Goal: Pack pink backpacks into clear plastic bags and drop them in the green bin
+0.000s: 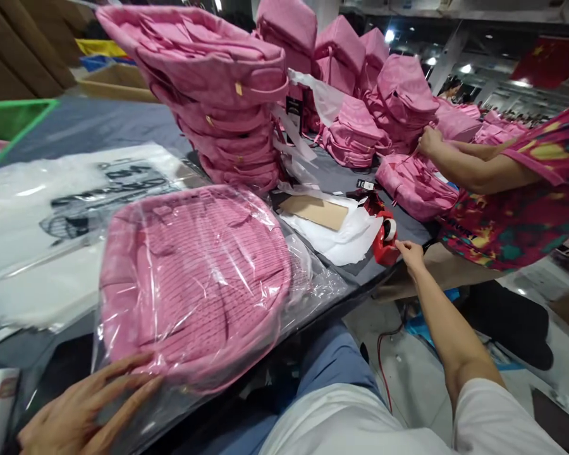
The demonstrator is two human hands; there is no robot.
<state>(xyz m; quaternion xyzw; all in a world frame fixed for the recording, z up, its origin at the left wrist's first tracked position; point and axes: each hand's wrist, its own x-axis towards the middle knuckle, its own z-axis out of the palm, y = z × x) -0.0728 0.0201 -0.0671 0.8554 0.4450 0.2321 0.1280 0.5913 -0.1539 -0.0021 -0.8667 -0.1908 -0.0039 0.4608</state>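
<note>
My right hand [411,254] has its fingertips close together at the near edge of the red tape holder [384,254]. I cannot tell if they pinch any tape. My left hand [88,407] is open and grips nothing; its fingers lie on the near left corner of the pink bag [203,272].

That bag lies at the near edge of the table [88,120], inside a clear wrap [320,284]. The wrap's loose end spreads out to the right. Between the bag and the tape holder lies white paper [353,243], with a brown card [315,212] on it. To the left lie big clear sacks [42,259] with black print. Just behind my bag, a tall pile [218,114] of pink bags blocks part of my view. On the right, another person's hand [430,140] is at the next bag [410,183]. A green bin [23,117] sits far left.

My left palm faces down, with the fingers a bit apart and pointing right. My right arm reaches far forward, back of the hand up.
</note>
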